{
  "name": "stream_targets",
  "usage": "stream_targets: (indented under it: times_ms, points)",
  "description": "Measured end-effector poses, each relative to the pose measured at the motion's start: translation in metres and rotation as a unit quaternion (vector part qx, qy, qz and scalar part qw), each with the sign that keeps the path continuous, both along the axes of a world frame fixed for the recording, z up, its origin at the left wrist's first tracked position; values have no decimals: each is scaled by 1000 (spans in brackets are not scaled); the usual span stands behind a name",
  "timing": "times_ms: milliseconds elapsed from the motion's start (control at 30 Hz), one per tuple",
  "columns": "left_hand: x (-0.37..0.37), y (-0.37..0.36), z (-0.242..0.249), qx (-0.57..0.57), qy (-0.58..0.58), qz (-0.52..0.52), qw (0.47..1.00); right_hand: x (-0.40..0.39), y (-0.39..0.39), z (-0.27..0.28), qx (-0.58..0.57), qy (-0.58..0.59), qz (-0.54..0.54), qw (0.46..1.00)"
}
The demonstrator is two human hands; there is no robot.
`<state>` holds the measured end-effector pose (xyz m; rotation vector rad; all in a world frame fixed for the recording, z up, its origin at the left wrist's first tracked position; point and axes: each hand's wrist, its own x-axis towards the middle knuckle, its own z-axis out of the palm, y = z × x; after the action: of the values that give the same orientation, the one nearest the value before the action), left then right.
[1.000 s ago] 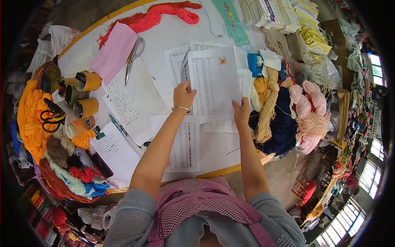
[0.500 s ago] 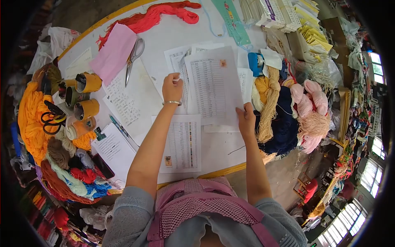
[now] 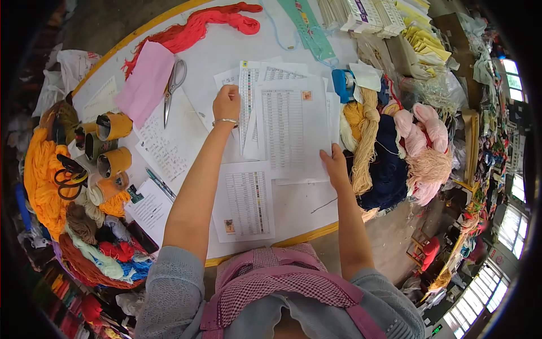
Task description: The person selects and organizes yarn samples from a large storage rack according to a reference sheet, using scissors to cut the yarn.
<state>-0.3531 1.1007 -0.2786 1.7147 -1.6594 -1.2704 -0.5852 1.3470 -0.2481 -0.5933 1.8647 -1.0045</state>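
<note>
My right hand (image 3: 335, 164) is closed on the lower right edge of a printed table sheet (image 3: 288, 130) with a small picture in its upper corner. This sheet overlaps several other papers. My left hand (image 3: 227, 103), a bracelet at its wrist, has its fingers curled at the left edge of a printed sheet with a colour column (image 3: 247, 107); its fingertips are partly hidden. Closer to me, a separate chart sheet (image 3: 243, 200) lies flat, with a small picture at its lower left.
Scissors (image 3: 174, 85) and pink paper (image 3: 148, 79) lie left of the sheets, near red yarn (image 3: 226, 20). Cardboard tubes (image 3: 114, 162) and orange yarn (image 3: 42, 181) crowd the left edge. A blue tape dispenser (image 3: 342, 85) and yarn hanks (image 3: 387, 164) stand at right.
My left hand has moved up and left, and more of the sheet with the colour column shows beside it. The right hand still holds the top sheet, now slightly lower.
</note>
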Motion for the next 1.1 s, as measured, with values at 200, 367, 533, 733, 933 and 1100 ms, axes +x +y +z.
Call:
stream_targets:
  times_ms: [200,367,533,733,933,1100]
  points:
    - [-20,28,-9,-83,-87,-6,993,20,-20,-19,8,-63,-87,994]
    - [-5,46,-10,64,56,11,996,47,-31,-27,-15,113,4,993]
    - [39,58,-8,-139,-140,36,980,61,-33,-19,-40,172,104,979]
    - [34,57,-26,-158,-106,96,977,68,-42,-17,-48,90,-37,994]
    - [28,54,10,100,-70,99,987,67,-47,-10,-69,391,102,912]
    - [34,65,20,186,9,84,979,52,-54,-21,20,215,-1,977]
